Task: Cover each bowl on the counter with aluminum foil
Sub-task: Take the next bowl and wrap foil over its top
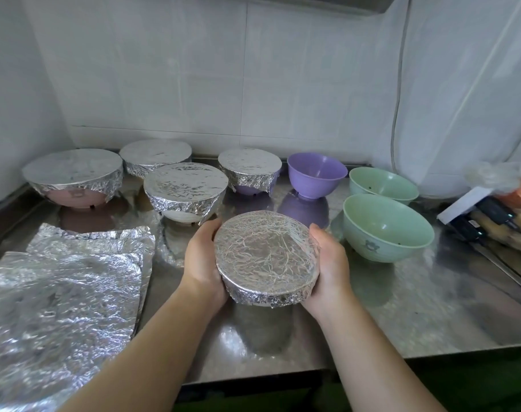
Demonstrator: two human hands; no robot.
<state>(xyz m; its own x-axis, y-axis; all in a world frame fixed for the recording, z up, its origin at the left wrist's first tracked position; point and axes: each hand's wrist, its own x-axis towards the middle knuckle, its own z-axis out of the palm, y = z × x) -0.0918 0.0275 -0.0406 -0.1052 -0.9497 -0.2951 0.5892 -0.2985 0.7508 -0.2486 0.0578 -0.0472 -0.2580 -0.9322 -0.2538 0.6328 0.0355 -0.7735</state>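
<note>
Head view: crinkled foil tightly caps bowl.

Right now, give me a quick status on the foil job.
Left hand and right hand grip the foil-covered bowl. Purple bowl and two green bowls uncovered. Nothing in the way.

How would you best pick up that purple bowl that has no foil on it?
Take the uncovered purple bowl by its flared rim, from the near side: it stands upright and open. A foil-covered bowl sits beside it on one side and a green bowl on the other.
</note>
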